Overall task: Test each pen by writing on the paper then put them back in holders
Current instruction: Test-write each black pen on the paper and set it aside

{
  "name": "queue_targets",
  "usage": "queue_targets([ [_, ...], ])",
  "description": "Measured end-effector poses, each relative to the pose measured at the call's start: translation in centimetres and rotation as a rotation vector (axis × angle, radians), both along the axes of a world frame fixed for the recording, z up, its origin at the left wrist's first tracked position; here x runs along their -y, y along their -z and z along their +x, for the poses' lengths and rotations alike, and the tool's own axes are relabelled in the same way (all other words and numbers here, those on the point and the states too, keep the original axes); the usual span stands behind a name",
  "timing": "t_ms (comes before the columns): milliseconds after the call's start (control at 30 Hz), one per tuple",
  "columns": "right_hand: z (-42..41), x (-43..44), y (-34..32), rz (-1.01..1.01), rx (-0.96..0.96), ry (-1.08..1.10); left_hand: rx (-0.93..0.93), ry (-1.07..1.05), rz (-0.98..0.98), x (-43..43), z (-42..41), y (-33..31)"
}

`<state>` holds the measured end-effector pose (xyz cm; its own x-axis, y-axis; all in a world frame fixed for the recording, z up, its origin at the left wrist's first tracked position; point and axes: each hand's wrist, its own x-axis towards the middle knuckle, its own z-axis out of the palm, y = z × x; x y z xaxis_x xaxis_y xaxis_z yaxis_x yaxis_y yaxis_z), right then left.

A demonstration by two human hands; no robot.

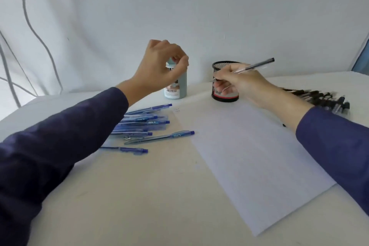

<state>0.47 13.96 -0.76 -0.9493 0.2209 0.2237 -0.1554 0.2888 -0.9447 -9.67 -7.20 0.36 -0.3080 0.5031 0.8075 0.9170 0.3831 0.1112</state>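
White draped backdrop behind pale table (139,195). Left hand (159,64) above grey holder (180,88) near far edge, fingers curled; any grip impossible to tell. Right hand (243,84) pinching clear pen (257,65) before black mesh holder (221,66). Paper (249,156) toward right; blue pens (143,124) left, black pens (319,98) at right edge.

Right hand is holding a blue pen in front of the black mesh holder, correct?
Not quite. The head view shows the right hand holding a clear, black-capped pen, not a blue one, in front of the black mesh holder.
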Motion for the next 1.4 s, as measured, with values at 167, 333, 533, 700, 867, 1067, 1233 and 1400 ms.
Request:
queue_targets([
  [167,-0.9,2.2,2.0,0.007,0.009,-0.068,0.048,0.051,-0.193,1.1,1.7,0.9],
  [333,-1.2,1.7,5.4,0.165,-0.021,-0.240,0.236,0.235,-0.456,2.5,6.6,4.4],
  [533,-0.9,0.9,5.4,0.202,-0.042,-0.339,0.171,0.226,-0.522,3.3,9.2,6.4],
  [700,-0.1,-0.1,5.3,0.217,-0.023,-0.380,0.177,0.089,-0.465,3.5,9.4,6.5],
  [867,0.7,-1.1,4.9,0.212,0.013,-0.423,0.006,0.012,-0.512,3.5,9.8,6.0],
  [1067,0.1,-0.6,2.5,0.229,0.062,-0.434,-0.048,0.104,-0.455,1.5,12.8,5.4],
  [1233,-0.6,2.1,1.3,0.237,0.035,-0.438,0.342,0.454,-0.629,-1.0,15.7,5.7],
  [1400,-1.3,4.4,2.9,0.261,0.135,-0.375,0.351,0.559,-0.667,-2.2,16.1,6.7],
])
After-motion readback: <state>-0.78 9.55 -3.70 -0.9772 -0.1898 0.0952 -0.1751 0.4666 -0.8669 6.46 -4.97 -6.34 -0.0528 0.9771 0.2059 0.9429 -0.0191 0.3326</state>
